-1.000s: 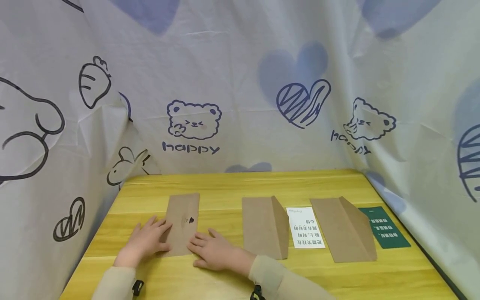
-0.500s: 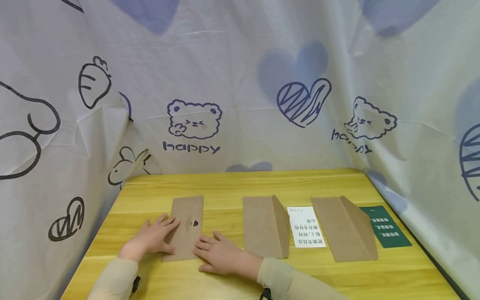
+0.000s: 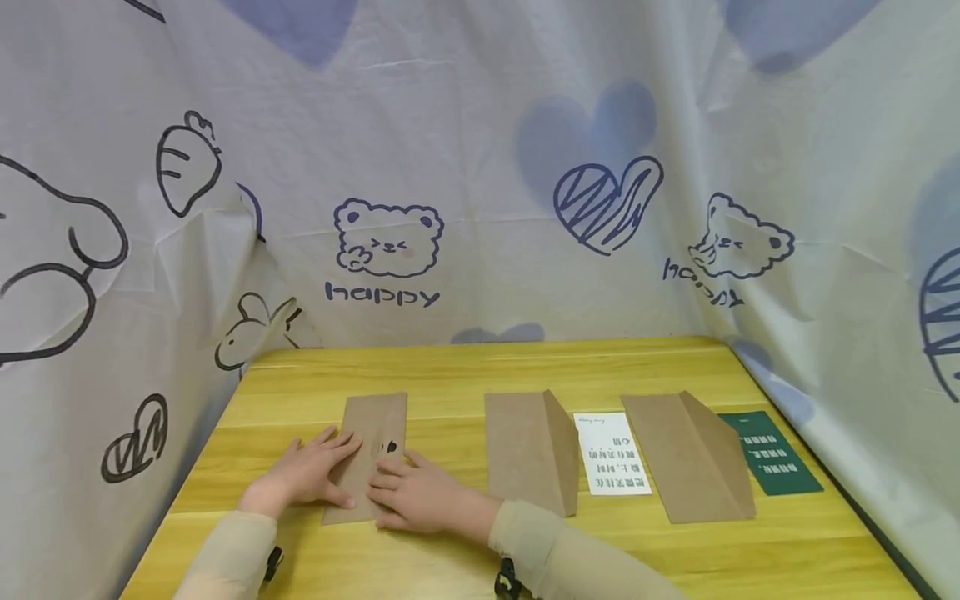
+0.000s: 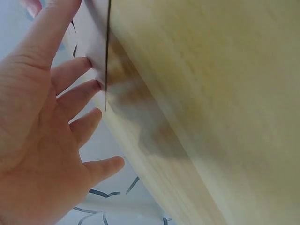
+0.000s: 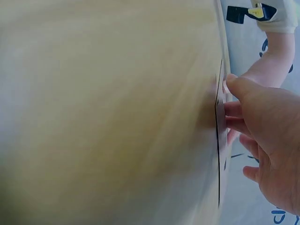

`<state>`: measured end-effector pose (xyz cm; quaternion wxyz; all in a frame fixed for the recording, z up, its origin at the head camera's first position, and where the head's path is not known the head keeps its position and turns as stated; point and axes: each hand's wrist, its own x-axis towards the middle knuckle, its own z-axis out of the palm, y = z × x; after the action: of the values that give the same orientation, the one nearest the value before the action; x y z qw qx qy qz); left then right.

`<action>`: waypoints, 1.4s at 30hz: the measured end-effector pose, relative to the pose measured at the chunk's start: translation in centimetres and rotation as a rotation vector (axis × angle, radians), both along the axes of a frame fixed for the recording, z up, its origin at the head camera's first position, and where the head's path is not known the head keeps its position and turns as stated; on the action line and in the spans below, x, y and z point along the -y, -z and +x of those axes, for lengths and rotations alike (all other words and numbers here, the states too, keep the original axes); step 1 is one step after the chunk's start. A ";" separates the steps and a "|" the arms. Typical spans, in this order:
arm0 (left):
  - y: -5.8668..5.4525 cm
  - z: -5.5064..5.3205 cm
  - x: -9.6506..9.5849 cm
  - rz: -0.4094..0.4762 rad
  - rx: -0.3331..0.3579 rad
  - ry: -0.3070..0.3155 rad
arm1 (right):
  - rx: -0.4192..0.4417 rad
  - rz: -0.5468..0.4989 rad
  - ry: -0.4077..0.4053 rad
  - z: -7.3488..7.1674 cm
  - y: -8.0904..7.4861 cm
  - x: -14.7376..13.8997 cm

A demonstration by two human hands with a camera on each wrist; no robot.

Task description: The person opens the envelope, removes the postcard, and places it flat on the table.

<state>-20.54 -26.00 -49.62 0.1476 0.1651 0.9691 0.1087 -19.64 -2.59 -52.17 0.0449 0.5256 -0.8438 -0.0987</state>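
A brown kraft paper envelope (image 3: pixel 375 414) with a small dark printed mark lies flat at the left of the table. Along its left side rests my left hand (image 3: pixel 306 473), thumb and fingers spread over the edge. My right hand (image 3: pixel 415 495) lies across its lower right part, fingertips on the paper just below the mark. Neither hand grips it. The left wrist view shows straight, parted fingers of the left hand (image 4: pixel 42 126) touching the envelope (image 4: pixel 96 33). Seen from the right wrist, the right hand (image 5: pixel 276 140) has its fingers extended against the paper.
Two more brown envelopes, one in the middle (image 3: pixel 521 454) and one to the right (image 3: pixel 667 458), lie with flaps unfolded. A white printed card (image 3: pixel 609 442) sits between them, and a green card (image 3: pixel 783 467) at the far right. A patterned curtain (image 3: pixel 480 167) surrounds the yellow table (image 3: pixel 442 367).
The left envelope has shifted slightly right and nearer to me, with the left hand following it. My right hand has then slid left from its right edge onto its face.
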 end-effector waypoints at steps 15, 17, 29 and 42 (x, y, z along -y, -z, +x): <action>0.2 -0.1 0.4 -0.014 -0.033 0.057 | -0.025 0.012 0.025 -1.9 -1.2 0.7; 0.2 -0.1 0.5 -0.017 -0.040 0.065 | -0.029 -0.004 0.034 -1.7 -1.4 0.3; 0.2 0.0 0.8 0.009 -0.038 0.066 | -0.200 -0.056 0.218 0.3 -0.9 -2.5; 0.2 -0.1 0.7 0.017 -0.032 0.067 | 0.052 0.004 0.402 -2.6 0.3 -2.9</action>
<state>-20.60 -26.67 -49.85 0.1341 0.2005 0.9643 0.1095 -22.25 0.29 -52.43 0.0013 0.3489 -0.9325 -0.0938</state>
